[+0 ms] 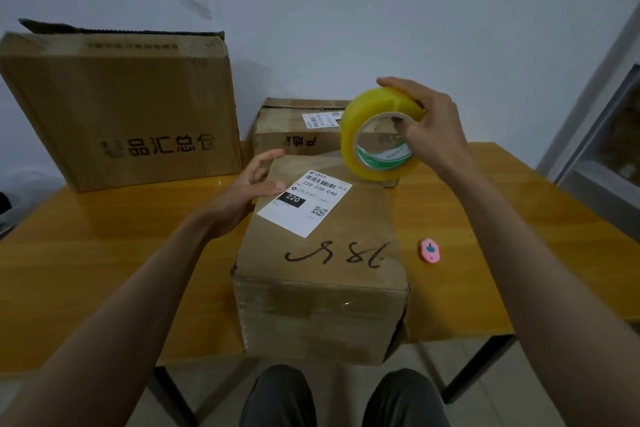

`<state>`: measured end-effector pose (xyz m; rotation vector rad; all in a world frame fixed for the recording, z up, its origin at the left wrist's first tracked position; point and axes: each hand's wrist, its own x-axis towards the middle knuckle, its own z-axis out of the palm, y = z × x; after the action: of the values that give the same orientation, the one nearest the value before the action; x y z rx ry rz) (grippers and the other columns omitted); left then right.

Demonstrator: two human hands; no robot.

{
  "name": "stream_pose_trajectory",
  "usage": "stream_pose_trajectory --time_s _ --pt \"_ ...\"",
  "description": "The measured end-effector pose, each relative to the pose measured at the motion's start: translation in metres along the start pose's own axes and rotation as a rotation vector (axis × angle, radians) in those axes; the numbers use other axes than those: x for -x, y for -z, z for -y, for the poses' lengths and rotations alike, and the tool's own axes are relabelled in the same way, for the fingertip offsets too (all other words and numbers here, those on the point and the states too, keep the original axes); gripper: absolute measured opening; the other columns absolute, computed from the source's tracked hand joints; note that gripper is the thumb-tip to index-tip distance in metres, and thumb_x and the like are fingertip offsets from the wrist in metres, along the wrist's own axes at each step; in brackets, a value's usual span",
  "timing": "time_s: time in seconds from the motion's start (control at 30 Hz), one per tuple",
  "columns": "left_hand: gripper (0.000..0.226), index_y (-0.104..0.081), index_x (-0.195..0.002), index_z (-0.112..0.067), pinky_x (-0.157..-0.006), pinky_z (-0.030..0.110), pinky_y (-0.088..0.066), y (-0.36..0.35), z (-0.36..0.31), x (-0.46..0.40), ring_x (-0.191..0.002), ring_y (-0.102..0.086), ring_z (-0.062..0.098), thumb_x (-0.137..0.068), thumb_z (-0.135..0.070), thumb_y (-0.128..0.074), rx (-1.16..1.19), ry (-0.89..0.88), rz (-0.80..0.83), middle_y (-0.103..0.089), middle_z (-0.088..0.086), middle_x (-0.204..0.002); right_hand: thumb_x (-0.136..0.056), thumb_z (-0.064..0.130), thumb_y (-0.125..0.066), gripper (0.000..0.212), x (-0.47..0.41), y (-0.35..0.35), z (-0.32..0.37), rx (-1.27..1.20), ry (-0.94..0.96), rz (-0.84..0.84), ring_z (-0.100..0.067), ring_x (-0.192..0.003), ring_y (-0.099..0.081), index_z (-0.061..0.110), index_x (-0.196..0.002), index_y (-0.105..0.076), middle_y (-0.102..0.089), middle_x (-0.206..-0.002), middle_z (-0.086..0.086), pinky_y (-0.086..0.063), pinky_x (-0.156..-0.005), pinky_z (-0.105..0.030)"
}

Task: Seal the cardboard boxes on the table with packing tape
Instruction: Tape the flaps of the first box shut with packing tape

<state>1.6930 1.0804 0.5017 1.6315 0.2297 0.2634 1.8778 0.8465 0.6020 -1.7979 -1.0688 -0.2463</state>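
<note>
A closed cardboard box (322,274) with a white shipping label and black handwriting sits at the table's front edge, hanging a little over it. My left hand (251,189) rests flat on the box's far left corner, fingers straight. My right hand (427,130) grips a yellow roll of packing tape (372,135), held upright above the box's far right end. A strip of tape runs from the roll along the right side of the box top. A smaller box (294,130) stands behind, and a large box (121,107) leans against the wall at the back left.
A small pink cutter (430,250) lies on the wooden table (104,253) to the right of the near box. Scraps of clear and yellowish tape stick to the wall above. My knees show below the table edge. A window frame stands at the far right.
</note>
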Motion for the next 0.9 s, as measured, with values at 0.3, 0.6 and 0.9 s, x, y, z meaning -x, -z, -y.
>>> stream_pose_trajectory --time_s 0.3,0.6,0.9 --pt "0.102 -0.035 -0.145 -0.060 -0.116 0.057 -0.034 0.005 -0.008 0.008 -0.148 -0.031 0.028 -0.056 -0.070 -0.084 -0.170 0.059 0.006 -0.018 -0.007 -0.166 -0.076 0.001 -0.051 0.067 0.016 -0.009 -0.008 0.056 0.016 -0.018 -0.024 -0.127 -0.052 0.028 -0.136 -0.063 -0.063 -0.136 -0.004 -0.049 -0.103 -0.043" --pt "0.119 0.006 -0.161 -0.015 -0.123 0.049 0.012 -0.028 -0.051 0.018 -0.153 0.019 0.019 -0.074 -0.094 -0.013 -1.206 0.105 0.095 0.017 0.000 -0.167 -0.086 -0.008 -0.057 0.062 0.027 -0.009 -0.015 -0.110 -0.059 -0.039 -0.006 -0.114 -0.056 0.030 -0.135 -0.059 -0.061 -0.127 0.008 -0.053 -0.095 -0.033" --pt "0.133 0.010 -0.160 -0.018 -0.126 0.046 0.004 -0.086 -0.062 -0.021 -0.154 0.015 0.022 -0.062 -0.102 -0.023 -1.267 0.140 0.173 0.018 0.006 -0.167 -0.091 -0.011 -0.060 0.065 0.049 -0.025 -0.028 -0.354 -0.195 -0.107 -0.004 -0.117 -0.059 0.032 -0.138 -0.049 -0.059 -0.129 0.006 -0.057 -0.095 -0.033"
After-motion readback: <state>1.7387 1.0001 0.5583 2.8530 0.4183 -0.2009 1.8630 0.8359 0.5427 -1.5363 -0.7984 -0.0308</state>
